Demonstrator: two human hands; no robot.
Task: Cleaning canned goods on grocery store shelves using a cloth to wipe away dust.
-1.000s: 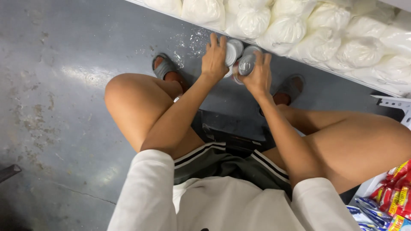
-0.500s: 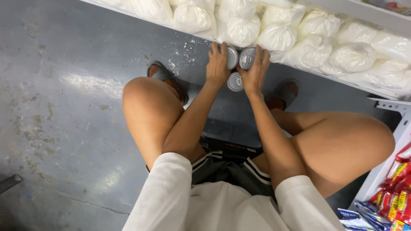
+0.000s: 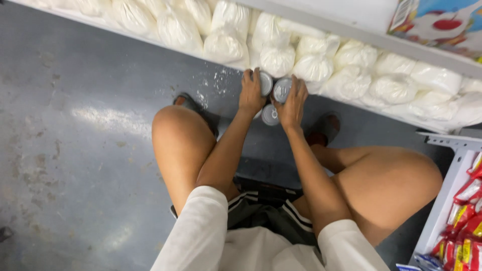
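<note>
You were crouched on the grey floor [image 3: 75, 150] facing the low shelf, both arms stretched out in front of your knees, and your hands were on a small cluster of three silver-topped cans. Your left hand [image 3: 251, 93] was wrapped around the upper left can [image 3: 265, 83], fingers closed over its side so that only part of the lid showed. Your right hand [image 3: 292, 103] was curled the same way around the upper right can [image 3: 281, 90], thumb and fingers pressed against its wall. A third can [image 3: 270, 115] stood just below and between your two hands, touching or very nearly touching them, and neither hand had a clear hold on it. All three cans sat right at the edge of the bottom shelf, just in front of the row of white knotted bags [image 3: 276, 57] that filled it. As far as the work could be judged, it looked partway through: two cans were gripped and gathered close together at the shelf front, while the third was loose. Whether the cans rested on the floor or were lifted off it could not be told from this angle. White powder [image 3: 213, 83] was scattered on the floor just left of your hands, and red snack packets [image 3: 464, 221] hung on the rack at your far right.
</note>
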